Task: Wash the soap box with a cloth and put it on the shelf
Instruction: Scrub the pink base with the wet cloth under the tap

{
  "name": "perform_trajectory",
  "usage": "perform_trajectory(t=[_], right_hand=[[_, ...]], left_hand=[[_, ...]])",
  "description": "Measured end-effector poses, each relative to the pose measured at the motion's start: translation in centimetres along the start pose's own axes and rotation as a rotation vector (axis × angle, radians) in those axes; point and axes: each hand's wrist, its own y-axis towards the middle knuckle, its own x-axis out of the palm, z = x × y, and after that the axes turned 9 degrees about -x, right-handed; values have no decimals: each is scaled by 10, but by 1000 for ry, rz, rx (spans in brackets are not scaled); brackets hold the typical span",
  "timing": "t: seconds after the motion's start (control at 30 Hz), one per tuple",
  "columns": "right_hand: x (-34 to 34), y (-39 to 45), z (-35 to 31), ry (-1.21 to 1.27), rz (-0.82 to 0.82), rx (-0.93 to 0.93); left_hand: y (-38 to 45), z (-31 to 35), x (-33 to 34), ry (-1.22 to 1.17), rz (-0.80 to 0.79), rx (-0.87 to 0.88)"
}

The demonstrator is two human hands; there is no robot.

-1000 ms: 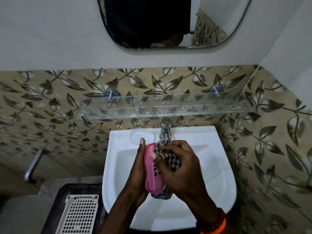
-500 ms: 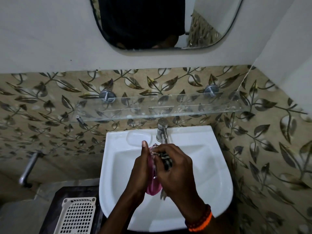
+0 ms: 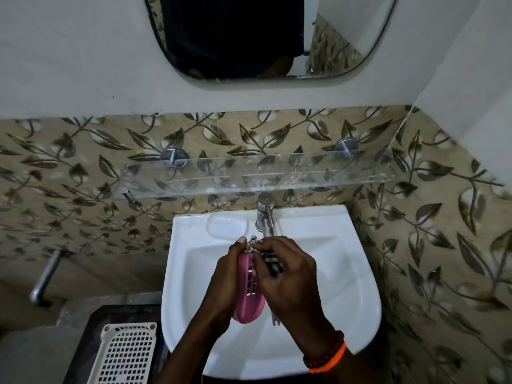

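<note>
- The left hand (image 3: 225,284) grips the pink soap box (image 3: 248,297) on edge, above the white sink (image 3: 346,273)
- The right hand (image 3: 288,275) is closed on a checked cloth (image 3: 273,261), pressed against the box's slotted face
- The glass shelf (image 3: 277,176) above the tap (image 3: 264,214) is well apart from the box

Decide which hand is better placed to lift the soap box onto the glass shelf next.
Left. The left hand already holds the pink soap box below the glass shelf; the right hand is busy gripping the cloth.
</note>
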Motion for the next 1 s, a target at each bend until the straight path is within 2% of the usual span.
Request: perform_trajectory(t=[0.1, 0.27, 0.43, 0.63, 0.83, 1.0], right_hand=[[1, 3, 5, -14, 22, 71], [4, 3, 7, -56, -39, 177], [2, -2, -1, -56, -113, 264], [-2, 0, -4, 1, -176, 412], [-5, 12, -9, 40, -96, 401], [-5, 12, -12, 33, -61, 379]], left_hand=[[-2, 2, -2, 69, 23, 58], [-4, 6, -4, 90, 75, 160], [-4, 2, -8, 15, 122, 200], [-5, -2, -6, -56, 91, 231], [-9, -5, -2, -11, 65, 200], [-11, -2, 0, 20, 113, 277]])
